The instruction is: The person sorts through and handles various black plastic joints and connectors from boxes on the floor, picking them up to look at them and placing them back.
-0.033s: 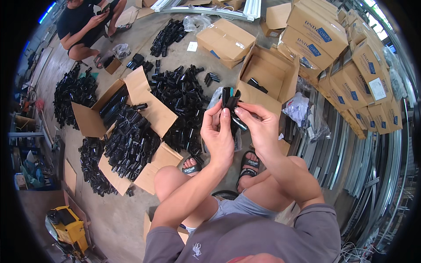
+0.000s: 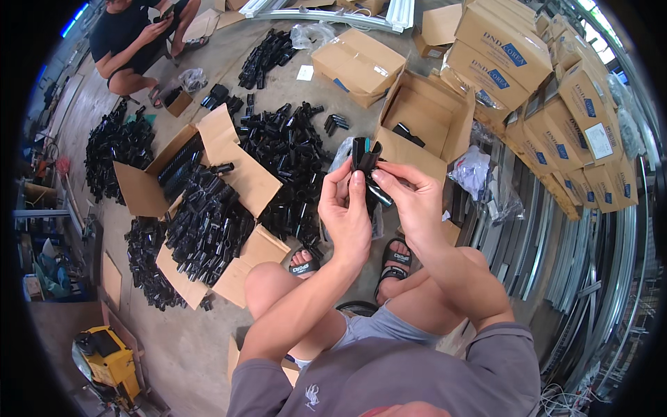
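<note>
Both my hands meet in front of my knees around a glossy black plastic part [image 2: 365, 154] with a curved, channel-like shape. My left hand [image 2: 345, 212] pinches it from the left, its thumb along the near side. From the right, the thumb and fingertips of my right hand [image 2: 415, 205] press against the same part. A shiny dark piece [image 2: 379, 196] sticks out below the right fingertips; I cannot tell whether it is separate. Beyond and left of my hands lies a heap of similar black parts [image 2: 285, 149] on the floor.
An open carton [image 2: 258, 186] overflows with black parts at left; another heap [image 2: 118, 156] lies beyond it. An open box [image 2: 445, 111] holding a few parts stands ahead. Stacked cartons [image 2: 500, 52] and metal profiles [image 2: 535, 243] line the right. A person [image 2: 128, 42] squats far left.
</note>
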`<state>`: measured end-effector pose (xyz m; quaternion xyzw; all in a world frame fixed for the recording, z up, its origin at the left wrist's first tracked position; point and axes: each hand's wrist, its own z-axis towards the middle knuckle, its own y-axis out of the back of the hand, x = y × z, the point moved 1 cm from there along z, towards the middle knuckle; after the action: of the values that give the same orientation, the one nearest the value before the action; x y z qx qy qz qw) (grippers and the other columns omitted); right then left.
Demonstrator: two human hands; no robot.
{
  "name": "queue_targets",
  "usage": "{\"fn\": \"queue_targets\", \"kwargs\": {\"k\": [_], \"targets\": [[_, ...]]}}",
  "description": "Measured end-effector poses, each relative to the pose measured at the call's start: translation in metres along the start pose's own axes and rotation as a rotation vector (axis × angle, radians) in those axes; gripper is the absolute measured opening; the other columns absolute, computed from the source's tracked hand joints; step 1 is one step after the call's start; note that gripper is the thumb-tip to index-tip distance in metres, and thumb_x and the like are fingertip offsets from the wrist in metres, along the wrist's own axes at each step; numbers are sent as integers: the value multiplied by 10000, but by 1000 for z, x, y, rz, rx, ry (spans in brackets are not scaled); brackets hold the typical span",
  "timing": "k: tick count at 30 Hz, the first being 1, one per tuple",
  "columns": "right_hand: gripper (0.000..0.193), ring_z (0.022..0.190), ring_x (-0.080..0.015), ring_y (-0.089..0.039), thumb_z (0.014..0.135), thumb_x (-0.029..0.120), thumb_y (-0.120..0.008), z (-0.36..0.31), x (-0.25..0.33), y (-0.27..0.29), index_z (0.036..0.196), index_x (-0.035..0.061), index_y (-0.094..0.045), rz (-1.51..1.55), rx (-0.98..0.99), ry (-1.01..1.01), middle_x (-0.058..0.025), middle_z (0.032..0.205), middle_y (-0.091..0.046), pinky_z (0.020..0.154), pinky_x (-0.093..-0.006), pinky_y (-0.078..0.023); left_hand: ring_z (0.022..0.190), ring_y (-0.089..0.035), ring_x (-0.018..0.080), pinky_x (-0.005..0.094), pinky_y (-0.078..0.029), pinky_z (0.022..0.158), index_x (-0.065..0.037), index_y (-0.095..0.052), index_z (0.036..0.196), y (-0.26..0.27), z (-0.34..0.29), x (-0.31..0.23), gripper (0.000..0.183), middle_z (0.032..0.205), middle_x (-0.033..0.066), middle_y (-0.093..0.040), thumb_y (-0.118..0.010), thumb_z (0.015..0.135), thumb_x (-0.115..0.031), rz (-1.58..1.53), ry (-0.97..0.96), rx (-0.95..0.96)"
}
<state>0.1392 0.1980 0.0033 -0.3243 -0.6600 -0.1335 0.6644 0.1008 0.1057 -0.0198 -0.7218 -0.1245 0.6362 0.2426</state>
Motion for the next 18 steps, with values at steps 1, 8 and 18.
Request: {"fn": "queue_targets", "kwargs": {"k": [1, 8, 18], "targets": [[191, 879, -118, -671, 864, -12, -742, 0, -1, 0, 1053, -44, -732, 2, 1, -6, -90, 1027, -702, 778, -227, -551, 986, -619, 73, 231, -475, 887, 0, -568, 1269, 0, 0, -1, 287, 1103, 67, -701, -600, 1014, -127, 11, -8, -6], [163, 925, -140, -667, 853, 50, -769, 2, -5, 3, 997, -26, -753, -179, 0, 118, -103, 1027, -697, 799, -262, -539, 1011, -645, 107, 252, -508, 892, 27, -572, 1252, 3, 0, -5, 276, 1134, 118, -700, -608, 1000, -80, 55, -64, 3], [160, 910, -284, -683, 830, 107, -765, -3, 20, -3, 951, 6, -734, -773, 43, 549, -162, 1003, -696, 818, -349, -521, 965, -622, 67, 212, -479, 836, 8, -570, 1279, 8, 0, -6, 295, 1104, 75, -701, -603, 1008, -104, 96, -68, 2]]}}
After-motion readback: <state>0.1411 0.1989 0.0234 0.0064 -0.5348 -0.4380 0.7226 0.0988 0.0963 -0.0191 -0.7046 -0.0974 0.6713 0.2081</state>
